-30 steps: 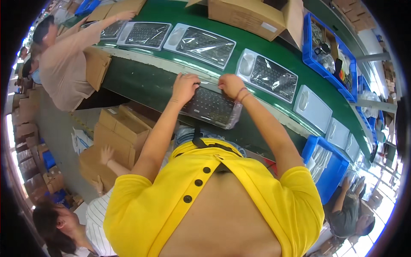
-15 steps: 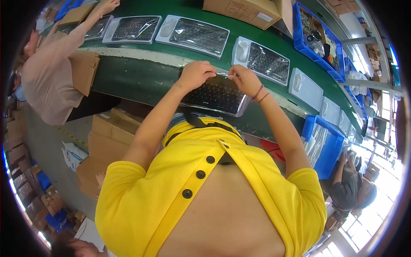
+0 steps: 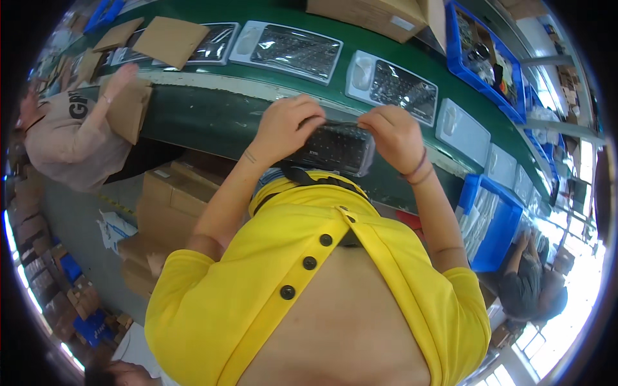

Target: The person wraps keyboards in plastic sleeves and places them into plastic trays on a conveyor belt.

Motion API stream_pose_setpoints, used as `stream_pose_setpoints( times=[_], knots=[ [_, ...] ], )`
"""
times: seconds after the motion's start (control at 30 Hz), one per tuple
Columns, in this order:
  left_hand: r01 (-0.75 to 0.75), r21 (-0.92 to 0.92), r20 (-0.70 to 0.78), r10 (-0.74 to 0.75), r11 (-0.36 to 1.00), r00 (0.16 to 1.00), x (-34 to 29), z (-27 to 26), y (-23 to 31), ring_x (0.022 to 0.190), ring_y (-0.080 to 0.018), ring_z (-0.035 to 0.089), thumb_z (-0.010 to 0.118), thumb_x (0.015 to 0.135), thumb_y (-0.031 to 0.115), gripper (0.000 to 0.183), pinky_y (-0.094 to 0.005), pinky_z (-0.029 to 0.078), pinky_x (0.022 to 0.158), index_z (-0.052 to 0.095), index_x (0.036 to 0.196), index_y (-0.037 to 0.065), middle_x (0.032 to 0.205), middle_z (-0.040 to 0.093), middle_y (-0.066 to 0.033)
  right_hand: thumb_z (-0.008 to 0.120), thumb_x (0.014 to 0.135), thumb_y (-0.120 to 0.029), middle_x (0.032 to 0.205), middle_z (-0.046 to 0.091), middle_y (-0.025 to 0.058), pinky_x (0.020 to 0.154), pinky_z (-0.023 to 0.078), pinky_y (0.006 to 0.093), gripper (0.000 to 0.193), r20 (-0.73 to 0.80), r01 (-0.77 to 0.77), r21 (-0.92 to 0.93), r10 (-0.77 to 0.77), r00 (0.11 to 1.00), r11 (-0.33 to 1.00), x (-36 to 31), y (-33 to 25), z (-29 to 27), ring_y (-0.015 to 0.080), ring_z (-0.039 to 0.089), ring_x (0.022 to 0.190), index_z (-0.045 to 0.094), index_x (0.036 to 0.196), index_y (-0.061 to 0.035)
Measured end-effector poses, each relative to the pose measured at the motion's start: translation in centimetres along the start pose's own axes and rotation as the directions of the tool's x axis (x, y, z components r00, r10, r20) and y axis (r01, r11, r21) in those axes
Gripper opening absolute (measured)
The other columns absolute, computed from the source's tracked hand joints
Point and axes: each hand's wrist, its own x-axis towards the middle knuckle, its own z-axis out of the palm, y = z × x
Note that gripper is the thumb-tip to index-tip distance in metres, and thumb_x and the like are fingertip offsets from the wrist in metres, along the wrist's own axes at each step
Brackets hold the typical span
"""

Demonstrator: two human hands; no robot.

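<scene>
left hand [image 3: 283, 125]: i see it clamped on the left end of the black keyboard [image 3: 335, 149], fingers curled over the top edge, thumb hidden underneath.
right hand [image 3: 394, 135]: closed on the upper right corner of the same keyboard, fingers pinching what looks like a clear film or bag edge; i cannot tell film from glare for certain.
keyboard position: held in the air between both hands, just in front of the yellow shirt [image 3: 309, 283], above the near edge of the green conveyor desk [image 3: 212, 122], not resting on it.
handling, my judgement: thin, light, stiff plastic slab; it should not sag when held by its two short ends. keys are loose-capped and a wrap would be slick, so i'd grip at the frame ends, not across the key field.
on the desk: packed keyboards in clear trays [image 3: 393, 87] lie in a row along the belt, well apart from the held one.
beyond the belt: blue bins [image 3: 492, 71] and a cardboard box [image 3: 370, 14].
left neighbour: another person's hand [image 3: 119, 77] rests on a cardboard flap [image 3: 125, 109].
lower right: a blue crate [image 3: 499, 222] beside the belt, another person seated near it.
</scene>
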Motion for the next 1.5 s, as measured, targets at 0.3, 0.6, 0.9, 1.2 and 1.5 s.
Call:
stream_pose_setpoints(
  times=[0.3,0.6,0.9,1.2,1.5],
  knots=[
    [0.058,-0.446,0.12,-0.005,0.893,0.993,0.4,0.3,1.9,0.086,-0.0332,0.064,0.072,0.076,0.015,0.023,-0.0329,0.05,0.074,0.067,0.098,0.008,0.093,0.068,-0.012,0.063,0.069,-0.011,0.078,0.062,0.0039,0.066,0.048,0.0327,0.01,0.421,0.315,-0.297,-0.172,0.89,0.902,8.7,-7.5,-5.7,0.0217,0.062,0.074,0.064,0.078,-0.0137],
    [0.039,-0.382,-0.006,-0.045,0.923,0.999,-0.9,4.9,-1.5,0.089,-0.0327,0.062,0.073,0.075,0.011,0.02,-0.0318,0.049,0.075,0.067,0.093,0.006,0.098,0.066,-0.0122,0.065,0.069,-0.011,0.073,0.067,0.0082,0.062,0.051,0.0339,0.006,0.822,0.406,-0.117,-0.141,0.552,0.906,11.9,-9.0,3.8,0.0245,0.067,0.072,0.069,0.072,-0.0094],
    [-0.012,-0.399,-0.102,-0.031,0.917,0.994,-2.4,2.9,-1.1,0.09,-0.0319,0.062,0.073,0.074,0.01,0.017,-0.0318,0.049,0.075,0.067,0.09,0.005,0.099,0.066,-0.0114,0.064,0.07,-0.008,0.074,0.065,0.0094,0.064,0.052,0.0352,0.004,0.731,0.335,-0.043,-0.199,0.652,0.941,12.8,-9.4,-1.6,0.0273,0.065,0.073,0.066,0.072,-0.0076],
    [-0.087,0.034,-0.081,0.09,0.996,0.993,-2.9,-6.2,-0.7,0.078,-0.0246,0.06,0.074,0.071,0.01,0.016,-0.0341,0.049,0.068,0.072,0.086,0.011,0.084,0.063,-0.0041,0.065,0.077,-0.006,0.075,0.058,0.0124,0.064,0.047,0.0403,0.008,0.482,0.046,0.069,-0.074,0.873,0.997,8.1,-3.2,-4.1,0.0325,0.059,0.073,0.059,0.081,-0.0045],
    [0.161,-0.042,0.254,-0.145,0.986,0.956,-2.9,-2.7,-1.5,0.073,-0.0244,0.059,0.059,0.086,0.013,0.011,-0.0327,0.046,0.066,0.064,0.085,0.003,0.08,0.061,-0.0077,0.063,0.082,-0.005,0.084,0.063,0.0142,0.067,0.048,0.0365,0.011,0.352,-0.218,0.316,0.099,0.931,0.923,0.3,0.4,1.0,0.0312,0.06,0.074,0.06,0.092,-0.0023]
  ],
)
